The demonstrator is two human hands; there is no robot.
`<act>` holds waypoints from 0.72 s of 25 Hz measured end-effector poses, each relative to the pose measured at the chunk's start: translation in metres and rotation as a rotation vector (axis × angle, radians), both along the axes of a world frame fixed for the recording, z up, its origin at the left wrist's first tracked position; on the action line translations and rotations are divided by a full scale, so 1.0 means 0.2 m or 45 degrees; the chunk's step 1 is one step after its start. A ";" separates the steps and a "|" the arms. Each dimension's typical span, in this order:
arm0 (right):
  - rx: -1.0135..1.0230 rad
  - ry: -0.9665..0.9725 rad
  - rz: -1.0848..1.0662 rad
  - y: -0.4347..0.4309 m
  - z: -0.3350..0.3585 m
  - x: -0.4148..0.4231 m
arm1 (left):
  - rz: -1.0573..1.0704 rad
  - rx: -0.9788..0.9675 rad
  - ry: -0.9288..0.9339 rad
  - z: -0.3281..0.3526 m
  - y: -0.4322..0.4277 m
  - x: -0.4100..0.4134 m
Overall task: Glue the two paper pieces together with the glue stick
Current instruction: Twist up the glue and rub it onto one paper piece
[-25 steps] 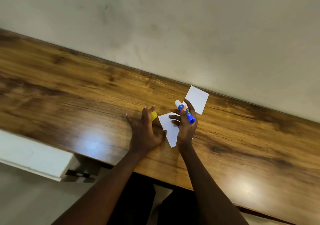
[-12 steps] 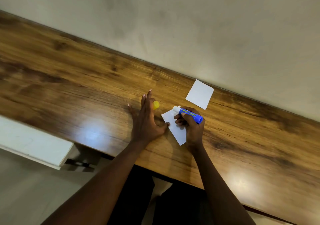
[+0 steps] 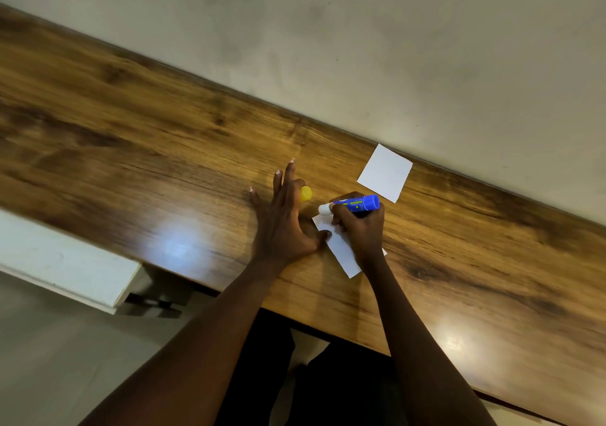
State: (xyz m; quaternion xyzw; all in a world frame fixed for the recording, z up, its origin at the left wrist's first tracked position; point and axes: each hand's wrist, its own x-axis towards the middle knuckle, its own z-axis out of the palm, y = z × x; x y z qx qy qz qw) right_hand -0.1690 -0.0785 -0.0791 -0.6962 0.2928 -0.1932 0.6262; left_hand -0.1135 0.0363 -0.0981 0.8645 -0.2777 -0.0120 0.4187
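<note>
My right hand (image 3: 359,228) grips a blue glue stick (image 3: 355,203) lying nearly level, its white tip at the far corner of a white paper piece (image 3: 341,251) on the wooden table (image 3: 164,150). That hand covers much of the paper. My left hand (image 3: 282,222) lies flat on the table, fingers spread, its thumb pressing the paper's left edge. A second white paper square (image 3: 385,173) lies apart, farther back near the wall. The yellow glue cap (image 3: 305,193) sits just behind my left hand's fingers.
A pale wall (image 3: 360,48) runs along the table's far edge. A white shelf or board (image 3: 65,261) juts out below the table's near edge at the left. Dark trousers (image 3: 328,376) show under the table between my arms.
My right hand has tilted the glue stick from upright to nearly level and brought its tip to the near paper's far corner. My left hand's fingers have stretched out flat.
</note>
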 end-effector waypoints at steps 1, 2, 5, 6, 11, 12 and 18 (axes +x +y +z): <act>-0.051 -0.013 0.015 0.01 0.00 -0.01 | -0.002 -0.007 0.001 0.00 0.00 0.00; -0.080 -0.033 0.029 0.01 -0.01 -0.02 | -0.004 -0.007 0.004 0.00 0.00 0.00; -0.118 -0.045 0.117 0.01 -0.02 -0.02 | -0.007 -0.005 0.019 0.02 0.00 -0.01; -0.122 -0.040 0.146 0.00 -0.03 -0.01 | -0.007 -0.022 0.033 0.02 0.00 -0.01; -0.166 0.000 0.204 0.01 -0.03 -0.01 | -0.012 -0.018 0.083 0.02 0.00 0.00; -0.167 0.008 0.204 0.01 -0.03 0.00 | -0.014 -0.005 0.084 0.02 0.00 0.00; -0.327 0.052 0.150 -0.04 -0.04 0.00 | -0.007 -0.014 0.084 0.04 0.00 0.00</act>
